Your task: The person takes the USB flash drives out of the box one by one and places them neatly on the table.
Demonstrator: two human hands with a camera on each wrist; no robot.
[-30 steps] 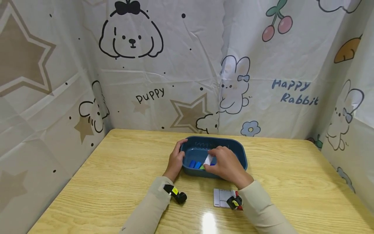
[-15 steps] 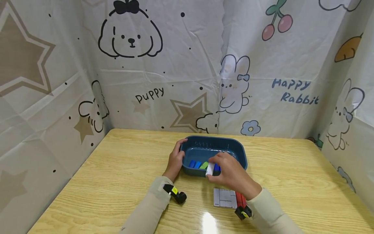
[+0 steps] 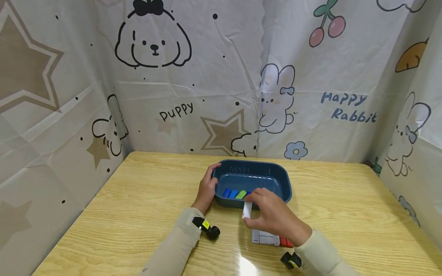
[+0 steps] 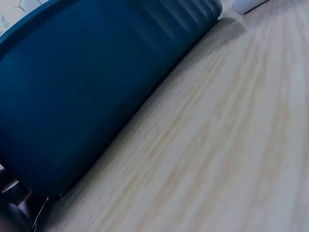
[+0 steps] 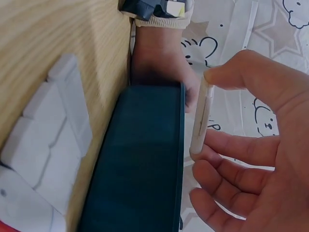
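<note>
My left hand (image 3: 206, 188) grips the left wall of a dark blue plastic bin (image 3: 257, 167), with fingers over its rim. Just in front of the bin's near rim, my right hand (image 3: 274, 214) pinches a small flat white block (image 3: 247, 210) between thumb and fingertips. From the right wrist view, that white block (image 5: 202, 118) is seen edge-on, lifted off the table. Inside the bin lie blue blocks (image 3: 226, 193) and a green block (image 3: 241, 194); the right hand hides part of this row.
On the table below the right hand, several white blocks (image 3: 266, 238) are laid side by side, with red blocks (image 3: 286, 241) at their right. The wooden table (image 3: 152, 191) meets a printed curtain (image 3: 186, 88) behind the bin.
My right hand has carried the white block out of the bin, over the near rim and toward me. The left hand stays on the bin.
</note>
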